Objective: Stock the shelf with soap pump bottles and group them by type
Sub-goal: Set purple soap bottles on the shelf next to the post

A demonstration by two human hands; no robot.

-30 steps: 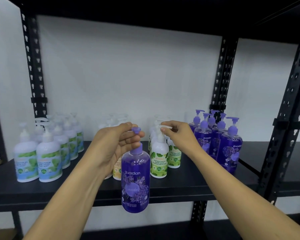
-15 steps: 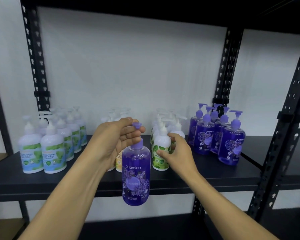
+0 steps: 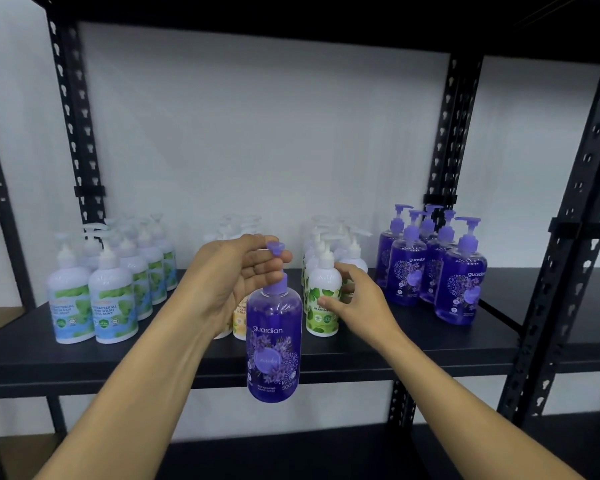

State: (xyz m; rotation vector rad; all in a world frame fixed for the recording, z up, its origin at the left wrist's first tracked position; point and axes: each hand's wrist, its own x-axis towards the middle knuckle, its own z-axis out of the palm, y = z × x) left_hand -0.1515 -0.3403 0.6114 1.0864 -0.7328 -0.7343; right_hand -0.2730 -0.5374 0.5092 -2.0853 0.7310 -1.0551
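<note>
A purple soap bottle (image 3: pixel 273 344) is held upright by its pump neck in the left hand (image 3: pixel 238 282), hanging in front of the black shelf (image 3: pixel 378 344) edge. The front green-leaf bottle (image 3: pixel 323 303) on the shelf is touched by the right hand (image 3: pixel 355 303), thumb and fingers curled round its body. Purple bottles (image 3: pixel 433 268) are grouped at right, mint bottles (image 3: pixel 108 289) at left.

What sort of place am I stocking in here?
Probably a stockroom or mock shop: bare black metal shelving against a plain white wall, with soap pump bottles grouped by type.
</note>
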